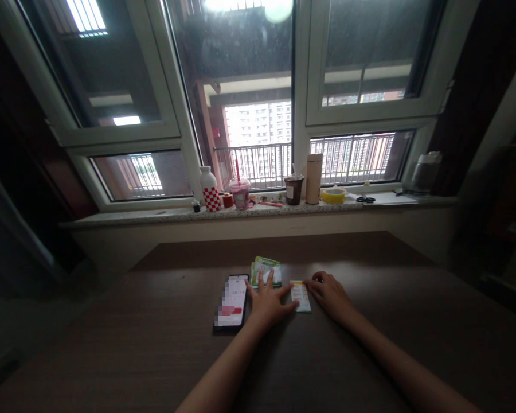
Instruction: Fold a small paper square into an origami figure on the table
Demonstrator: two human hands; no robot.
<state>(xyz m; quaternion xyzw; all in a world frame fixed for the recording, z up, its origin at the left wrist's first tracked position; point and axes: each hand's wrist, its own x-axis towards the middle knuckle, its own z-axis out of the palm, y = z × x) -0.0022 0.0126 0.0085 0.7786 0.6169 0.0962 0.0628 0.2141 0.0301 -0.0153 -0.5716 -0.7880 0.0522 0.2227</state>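
My left hand (269, 304) lies spread on the table, its fingers apart. Its longer fingers reach over some green-and-white packets (273, 267), which overlap each other. Its thumb and index finger touch the left side of a small printed packet (301, 298) with a yellow strip along its top. My right hand (330, 297) is closed, its fingers curled together at the upper right corner of that small packet; the fingertips are too small to see exactly. Left of my left hand lies a phone (233, 303), its screen lit with a timer and a red button.
The brown table (155, 355) reaches toward the windowsill (172, 215). Along the sill stand a checkered bottle (210, 189), a pink drink cup (239, 193), a dark drink cup (293, 190), a tan flask (313, 179), yellow tape (333, 197) and scissors (365, 199).
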